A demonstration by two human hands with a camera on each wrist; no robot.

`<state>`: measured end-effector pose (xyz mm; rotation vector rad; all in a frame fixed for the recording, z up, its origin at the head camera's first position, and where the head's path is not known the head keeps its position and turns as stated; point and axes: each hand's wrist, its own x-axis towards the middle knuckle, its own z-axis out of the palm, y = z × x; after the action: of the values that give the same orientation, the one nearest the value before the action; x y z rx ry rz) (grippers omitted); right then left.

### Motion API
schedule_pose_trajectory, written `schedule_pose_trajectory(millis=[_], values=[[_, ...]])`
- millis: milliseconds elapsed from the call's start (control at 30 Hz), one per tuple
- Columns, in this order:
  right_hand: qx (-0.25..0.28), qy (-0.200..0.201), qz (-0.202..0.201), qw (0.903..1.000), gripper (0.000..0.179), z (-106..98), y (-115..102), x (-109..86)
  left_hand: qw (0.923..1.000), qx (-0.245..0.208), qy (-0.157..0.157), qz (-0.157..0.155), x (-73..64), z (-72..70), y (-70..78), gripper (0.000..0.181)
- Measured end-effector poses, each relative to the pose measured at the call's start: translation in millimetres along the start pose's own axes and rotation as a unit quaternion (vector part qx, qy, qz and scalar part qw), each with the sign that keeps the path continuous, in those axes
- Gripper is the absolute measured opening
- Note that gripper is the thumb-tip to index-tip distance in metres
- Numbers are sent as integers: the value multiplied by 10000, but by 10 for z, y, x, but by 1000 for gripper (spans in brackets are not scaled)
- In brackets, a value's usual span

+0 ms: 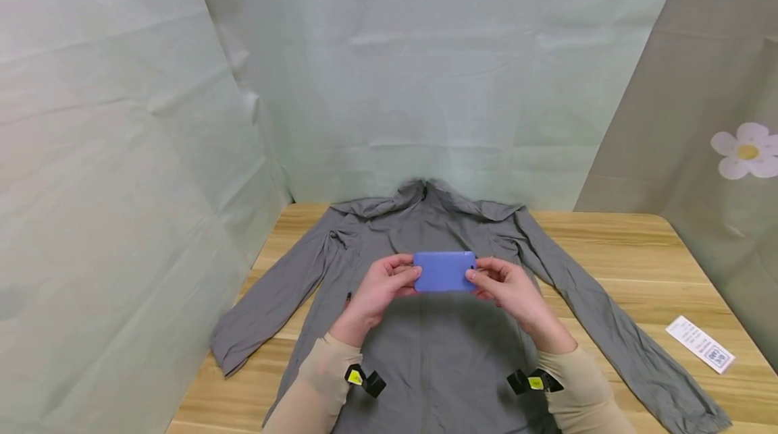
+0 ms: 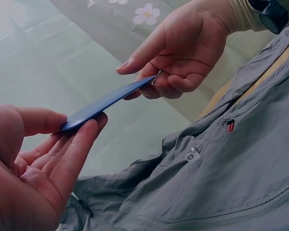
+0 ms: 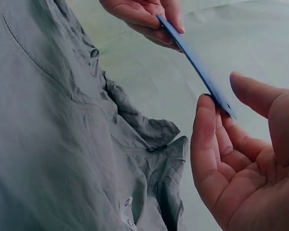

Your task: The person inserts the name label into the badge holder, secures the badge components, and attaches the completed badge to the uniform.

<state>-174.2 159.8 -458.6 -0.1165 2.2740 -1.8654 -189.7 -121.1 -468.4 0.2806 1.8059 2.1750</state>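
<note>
A thin, flat blue card (image 1: 445,272), rectangular with a small hole near its right end, is held above a grey jacket (image 1: 425,339). My left hand (image 1: 378,289) pinches its left end, thumb on the near face and fingers behind. At the other end is my right hand (image 1: 513,291), its bent fingers touching the card from behind. Both wrist views show a gap between the right thumb (image 3: 257,98) and the card. The jacket lies spread on the table, collar at the far side and sleeves out to both sides; its lower part runs out of the head view.
A white printed label (image 1: 701,344) lies on the wooden table (image 1: 608,238) at the right. Pale cloth hangs behind the table (image 1: 437,83) and along its left side (image 1: 121,184). A darker cloth with a flower print (image 1: 747,150) hangs on the right.
</note>
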Motion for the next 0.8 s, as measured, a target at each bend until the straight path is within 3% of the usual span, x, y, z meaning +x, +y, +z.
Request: schedule_pose_trajectory(millis=[333,800], values=[[-410,455,100,9981,40,27,56,23,9998,95,-131,-100,3,7,-37,32],[-450,569,29,9974,35,20,31,12,9998,67,-133,-107,7,21,-49,30]])
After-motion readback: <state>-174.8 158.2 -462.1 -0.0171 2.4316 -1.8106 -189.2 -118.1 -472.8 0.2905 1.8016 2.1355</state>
